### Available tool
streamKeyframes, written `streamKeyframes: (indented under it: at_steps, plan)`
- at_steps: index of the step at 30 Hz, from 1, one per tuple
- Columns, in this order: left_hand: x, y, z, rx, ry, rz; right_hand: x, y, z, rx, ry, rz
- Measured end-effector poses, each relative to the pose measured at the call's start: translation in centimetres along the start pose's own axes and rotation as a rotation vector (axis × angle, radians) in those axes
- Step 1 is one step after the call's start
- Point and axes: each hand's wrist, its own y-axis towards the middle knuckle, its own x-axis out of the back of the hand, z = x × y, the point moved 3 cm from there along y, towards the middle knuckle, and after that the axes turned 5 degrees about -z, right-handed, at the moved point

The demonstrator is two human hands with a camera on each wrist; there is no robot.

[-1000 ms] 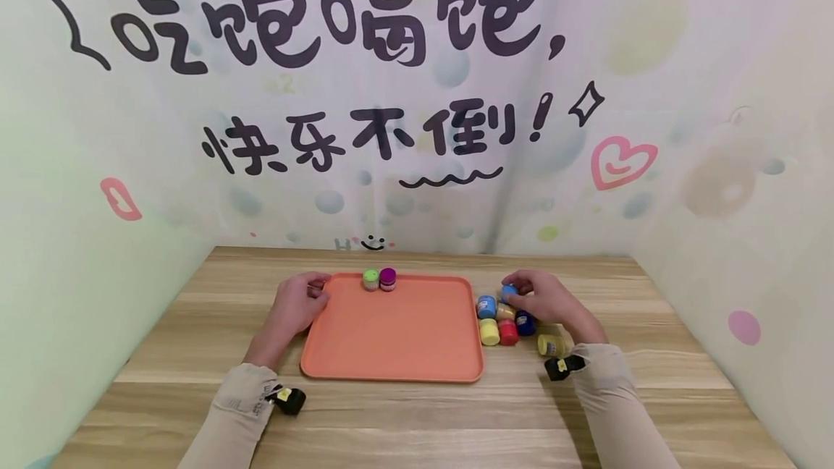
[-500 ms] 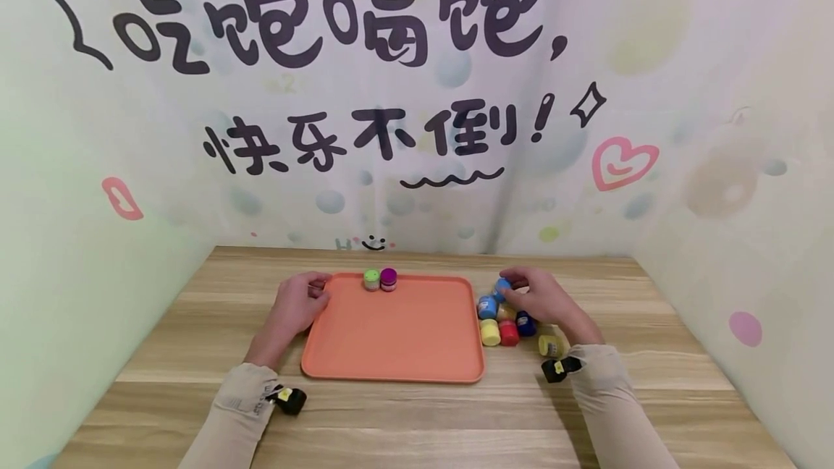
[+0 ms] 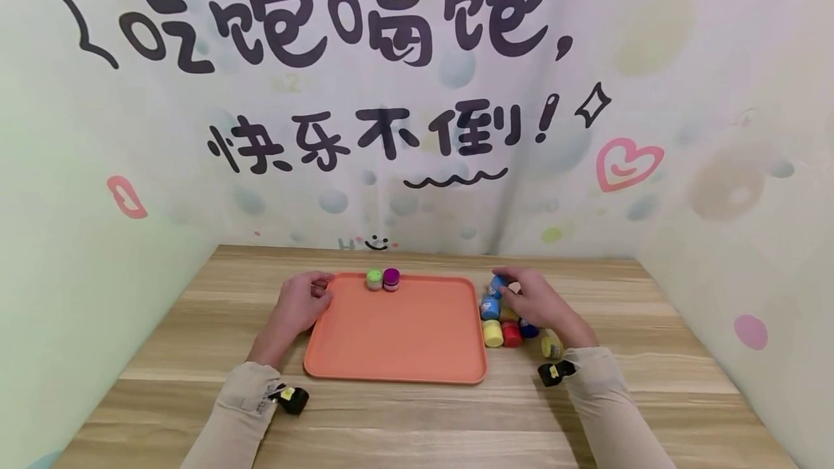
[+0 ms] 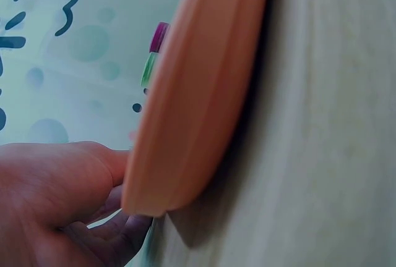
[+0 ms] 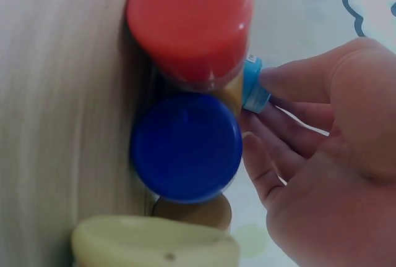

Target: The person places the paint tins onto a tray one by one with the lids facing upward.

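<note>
My left hand (image 3: 300, 302) grips the far left corner of the orange tray (image 3: 397, 335); in the left wrist view the thumb lies at the rim and the fingers curl under the corner. My right hand (image 3: 537, 299) pinches a small light blue jar (image 3: 496, 286) between thumb and fingers, just outside the tray's right edge. A second light blue jar (image 3: 490, 307) stands right in front of it. Along the tray's far rim sit a green-lidded jar (image 3: 374, 279) and a purple-lidded jar (image 3: 391, 279), side by side.
Below my right hand cluster a yellow jar (image 3: 493, 334), a red jar (image 3: 511, 334) and a dark blue jar (image 5: 185, 146). A tan jar is partly hidden among them. Another yellow jar (image 3: 552, 344) lies near my right wrist. A printed wall backs the wooden table (image 3: 417, 425).
My right hand has shifted left and slightly back, bringing the light blue jar from above the cluster to behind the other light blue jar. The left hand stays at the tray corner.
</note>
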Motion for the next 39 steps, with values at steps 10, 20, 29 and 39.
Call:
streamKeyframes:
  at_steps: [10, 20, 29, 39]
  plan:
    - [0.0, 0.1, 0.3, -0.014, -0.02, -0.009, -0.6, 0.4, 1.3, 0.026, -0.011, 0.006]
    - [0.0, 0.3, 0.5, -0.042, -0.032, -0.021, -1.5, 0.7, 2.9, 0.093, -0.04, -0.031]
    - [0.1, 0.3, 0.6, -0.034, -0.033, -0.025, -3.2, 1.8, 4.3, 0.154, -0.004, -0.033]
    - [0.1, 0.3, 0.7, -0.03, -0.037, -0.019, -4.5, 3.0, 5.8, 0.171, -0.011, 0.015]
